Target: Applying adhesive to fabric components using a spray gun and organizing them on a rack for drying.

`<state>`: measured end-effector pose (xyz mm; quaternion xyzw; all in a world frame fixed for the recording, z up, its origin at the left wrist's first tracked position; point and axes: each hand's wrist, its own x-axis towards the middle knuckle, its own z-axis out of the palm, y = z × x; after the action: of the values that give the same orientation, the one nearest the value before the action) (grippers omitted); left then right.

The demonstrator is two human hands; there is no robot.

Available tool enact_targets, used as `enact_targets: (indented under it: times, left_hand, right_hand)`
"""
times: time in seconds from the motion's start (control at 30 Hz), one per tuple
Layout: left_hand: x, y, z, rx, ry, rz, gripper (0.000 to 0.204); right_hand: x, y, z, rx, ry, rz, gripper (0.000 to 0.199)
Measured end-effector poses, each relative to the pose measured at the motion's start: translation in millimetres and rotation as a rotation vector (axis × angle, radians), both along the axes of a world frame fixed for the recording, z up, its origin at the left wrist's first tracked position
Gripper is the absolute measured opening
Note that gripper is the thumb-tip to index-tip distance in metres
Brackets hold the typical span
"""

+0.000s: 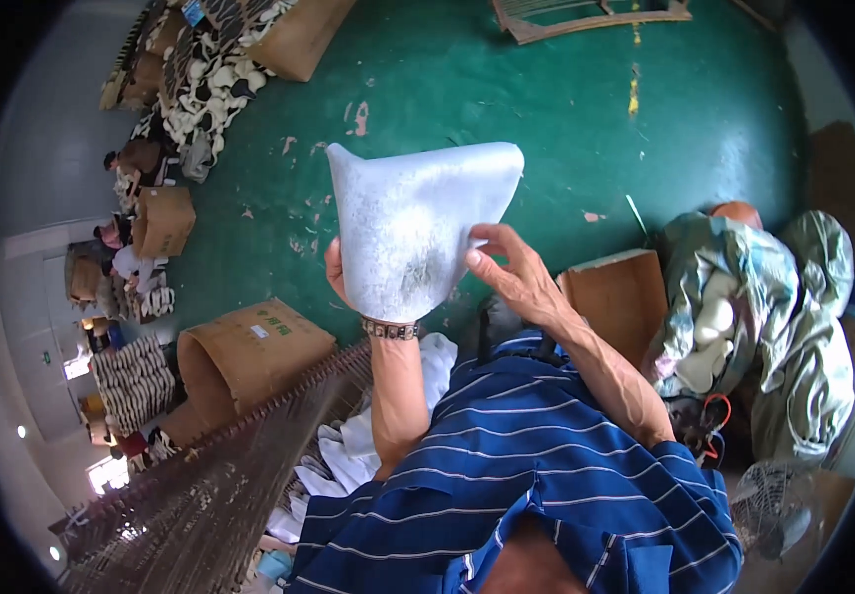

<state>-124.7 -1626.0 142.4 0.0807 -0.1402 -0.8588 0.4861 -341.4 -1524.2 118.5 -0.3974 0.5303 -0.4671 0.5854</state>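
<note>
Scuffed pale-grey flared piece is held up near centre, toward 12 o'clock, over the green floor. It is gripped from behind at its 8 o'clock edge by the left hand (mostly hidden by it). At its 4 o'clock edge, right thumb and forefinger are set narrowly apart; pinch by right hand can't be confirmed. Open cardboard carton is seen at 8 o'clock, draped sacks at 3.
</note>
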Motion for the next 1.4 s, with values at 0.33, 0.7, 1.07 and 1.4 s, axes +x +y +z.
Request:
enact_targets:
  times: [0.33, 0.7, 1.07, 1.4]
  left_hand:
    - [-84.8, -207.7, -2.9, -0.053, 0.346, -0.089, 0.063]
    - [-230.3, -453.9, -16.1, 0.288, 0.05, 0.019, 0.037]
    - [-254.9, -675.5, 22.9, 0.281, -0.023, 0.094, 0.032]
    - [-253.9, -882.1, 27.2, 0.226, -0.341, 0.25, 0.016]
  right_hand:
    - [-31.0, -207.6, -40.6, 0.05, -0.078, -0.296, 0.089]
    - [-124.0, -463.8, 5.2, -0.117, -0.39, -0.289, 0.019]
    - [-163.3, -674.8, 36.3, -0.109, -0.23, -0.319, 0.02]
    - [-190.7, -882.7, 2.2, -0.106, 0.171, -0.281, 0.015]
